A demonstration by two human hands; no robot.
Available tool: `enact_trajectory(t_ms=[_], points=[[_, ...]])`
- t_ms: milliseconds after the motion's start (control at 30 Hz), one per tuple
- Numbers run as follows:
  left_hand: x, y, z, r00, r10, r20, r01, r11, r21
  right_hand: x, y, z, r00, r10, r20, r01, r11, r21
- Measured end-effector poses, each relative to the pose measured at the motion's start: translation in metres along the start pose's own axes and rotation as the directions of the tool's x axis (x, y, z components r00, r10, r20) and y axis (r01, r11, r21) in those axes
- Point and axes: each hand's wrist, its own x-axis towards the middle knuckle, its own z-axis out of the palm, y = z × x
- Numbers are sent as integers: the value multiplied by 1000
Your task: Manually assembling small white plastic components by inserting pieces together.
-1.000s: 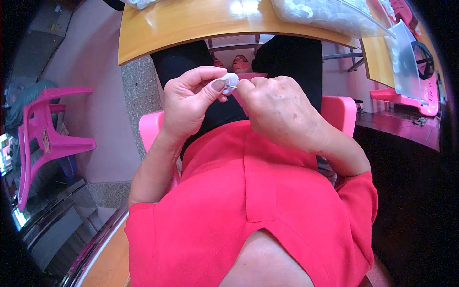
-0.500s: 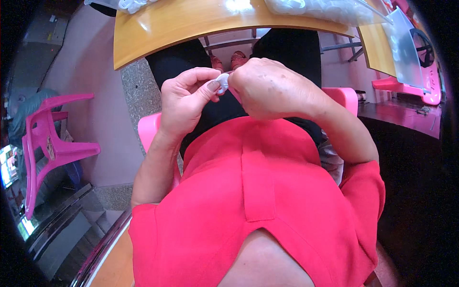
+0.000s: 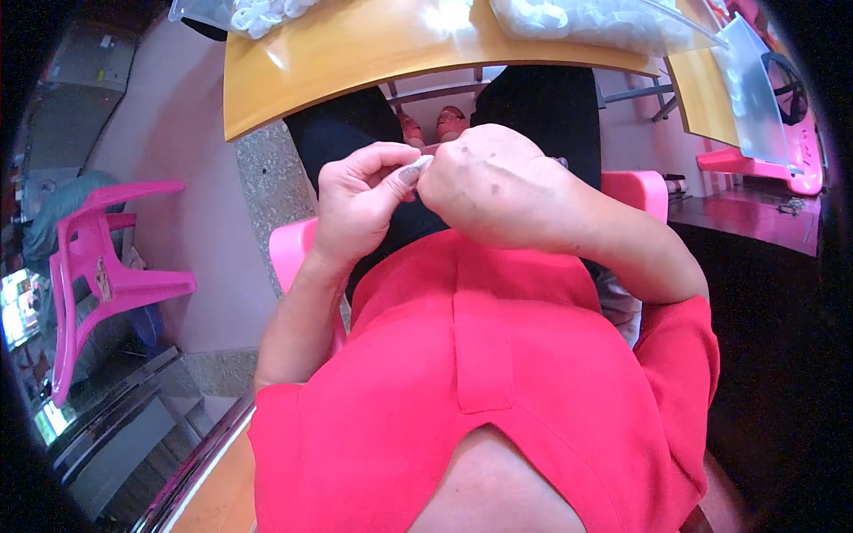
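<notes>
Over my lap, between the table edge and my red top, both hands meet at a small white plastic piece [image 3: 425, 163]. My left hand [image 3: 362, 197] pinches it between thumb and fingers, and only a narrow side of it shows. My right hand [image 3: 489, 188] is closed right against the piece, its back turned up. Its fingertips are hidden beneath, so what they grip cannot be seen. A small dark tip [image 3: 562, 163] shows at the far side of the right hand.
Ahead is a wooden table [image 3: 355, 71]. White plastic pieces [image 3: 267, 13] lie in a clear container at its left, and a clear bin [image 3: 604, 27] of more pieces stands at its right. A pink plastic chair [image 3: 107, 275] is at the left. Pink armrests [image 3: 638, 194] flank me.
The white piece has turned from showing its round face to showing a narrow side. My right hand has come closer over it. The whole view has shifted slightly.
</notes>
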Motion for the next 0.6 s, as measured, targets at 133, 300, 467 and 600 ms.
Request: enact_trajectory(t_ms=[133,300,467,600], points=[[2,0,2,999,-11,31,11,1000,-17,-3,9,-5,999,47,10,-47,995,87],[1,-3,3,996,-67,56,74,989,-129,-2,18,-7,977,122,175,-161,960,229],[1,-7,3,992,-99,76,107,988,-112,-2,33,10,969,71,238,-151,928,340],[0,-7,3,988,-128,90,139,981,-134,1,34,10,948,59,314,-185,903,388]])
